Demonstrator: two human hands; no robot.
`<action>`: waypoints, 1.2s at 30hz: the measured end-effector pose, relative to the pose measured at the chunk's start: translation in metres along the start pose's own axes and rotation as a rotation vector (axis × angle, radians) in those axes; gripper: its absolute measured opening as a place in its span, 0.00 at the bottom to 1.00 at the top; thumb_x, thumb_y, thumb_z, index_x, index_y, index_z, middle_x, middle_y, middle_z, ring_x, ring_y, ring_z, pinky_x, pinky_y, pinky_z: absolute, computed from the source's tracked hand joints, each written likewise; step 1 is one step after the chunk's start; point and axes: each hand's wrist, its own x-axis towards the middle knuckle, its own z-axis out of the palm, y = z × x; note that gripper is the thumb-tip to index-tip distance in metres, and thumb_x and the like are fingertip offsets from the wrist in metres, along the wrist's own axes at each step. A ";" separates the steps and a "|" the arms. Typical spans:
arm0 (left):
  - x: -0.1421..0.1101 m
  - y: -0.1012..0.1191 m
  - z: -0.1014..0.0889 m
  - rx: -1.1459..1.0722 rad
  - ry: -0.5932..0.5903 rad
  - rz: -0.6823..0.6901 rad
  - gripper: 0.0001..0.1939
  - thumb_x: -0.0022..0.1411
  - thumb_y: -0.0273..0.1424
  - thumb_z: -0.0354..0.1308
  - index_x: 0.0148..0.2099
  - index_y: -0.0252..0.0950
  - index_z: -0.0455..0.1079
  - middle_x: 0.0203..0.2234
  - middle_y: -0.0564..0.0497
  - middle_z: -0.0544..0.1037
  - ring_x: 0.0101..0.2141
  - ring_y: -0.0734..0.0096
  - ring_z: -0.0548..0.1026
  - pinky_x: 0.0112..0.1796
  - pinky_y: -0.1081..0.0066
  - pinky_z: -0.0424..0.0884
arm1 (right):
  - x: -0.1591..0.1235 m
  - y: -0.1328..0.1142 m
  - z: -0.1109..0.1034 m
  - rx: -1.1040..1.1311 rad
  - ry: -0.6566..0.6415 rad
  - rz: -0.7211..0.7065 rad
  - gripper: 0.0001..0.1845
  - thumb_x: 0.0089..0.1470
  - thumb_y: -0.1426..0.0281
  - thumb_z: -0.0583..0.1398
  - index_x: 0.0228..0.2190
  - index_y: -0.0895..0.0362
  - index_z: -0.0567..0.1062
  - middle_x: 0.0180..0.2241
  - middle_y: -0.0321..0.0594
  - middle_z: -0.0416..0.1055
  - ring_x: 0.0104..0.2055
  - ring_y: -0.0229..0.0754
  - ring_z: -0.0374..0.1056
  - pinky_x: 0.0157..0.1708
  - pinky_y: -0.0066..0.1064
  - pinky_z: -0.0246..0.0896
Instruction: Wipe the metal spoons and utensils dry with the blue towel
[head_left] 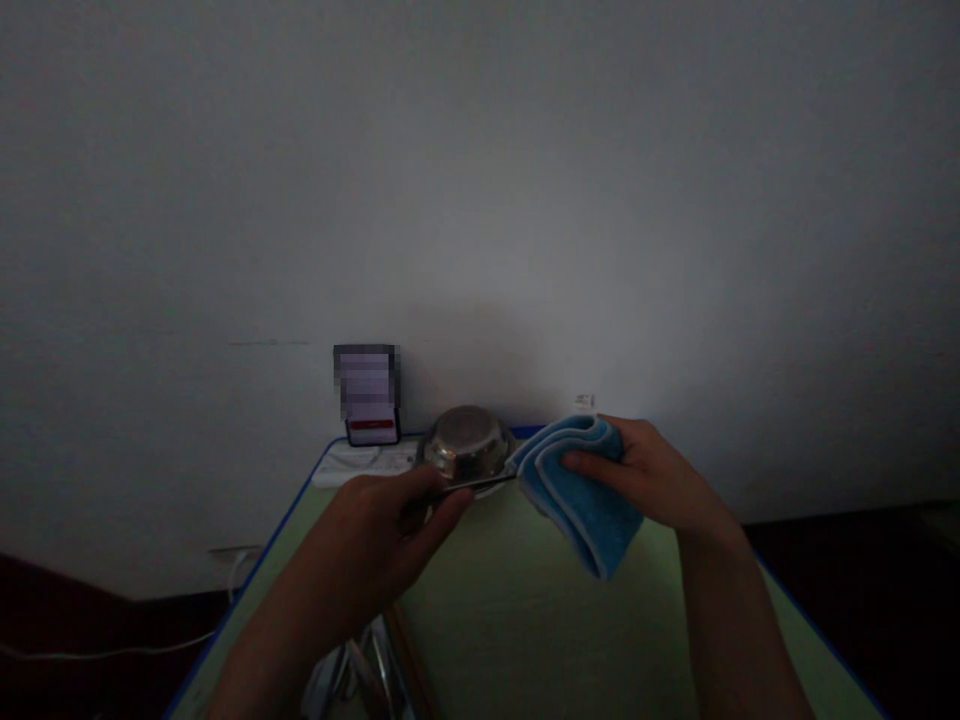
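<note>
A thin, dark metal utensil point(484, 484) is pinched between the thumb and fingers of my left hand point(397, 520). Its far end meets a folded blue cloth with pale edging point(592, 500), so what kind of utensil it is stays hidden. My right hand point(649, 470) is closed on the cloth, thumb on the near side, and a small white tag sticks up from the top. Behind the utensil an upturned shiny metal bowl point(469, 440) rests at the table's back edge. Both hands are above the table.
The pale green table point(540, 620) has a blue rim and stands against a grey wall. A phone point(371, 395) leans upright at the back left, beside a white power strip point(334, 466). Several metal utensils point(367, 670) lie at the front left, partly behind my left forearm. A white cable point(112, 655) runs off left.
</note>
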 end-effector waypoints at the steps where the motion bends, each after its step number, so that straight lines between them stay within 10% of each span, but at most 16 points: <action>1: 0.000 0.000 0.001 0.002 0.000 0.004 0.17 0.59 0.40 0.47 0.25 0.35 0.66 0.12 0.59 0.61 0.15 0.79 0.61 0.20 0.77 0.53 | 0.000 0.000 0.000 -0.004 -0.001 -0.001 0.14 0.49 0.57 0.57 0.33 0.53 0.72 0.31 0.34 0.74 0.33 0.41 0.70 0.32 0.30 0.64; 36: 0.000 -0.001 0.002 0.003 -0.028 0.027 0.17 0.59 0.39 0.46 0.24 0.35 0.66 0.12 0.58 0.62 0.16 0.80 0.61 0.20 0.78 0.53 | 0.000 0.001 -0.001 0.025 -0.019 -0.014 0.14 0.49 0.59 0.57 0.34 0.54 0.73 0.32 0.34 0.75 0.34 0.40 0.70 0.32 0.29 0.64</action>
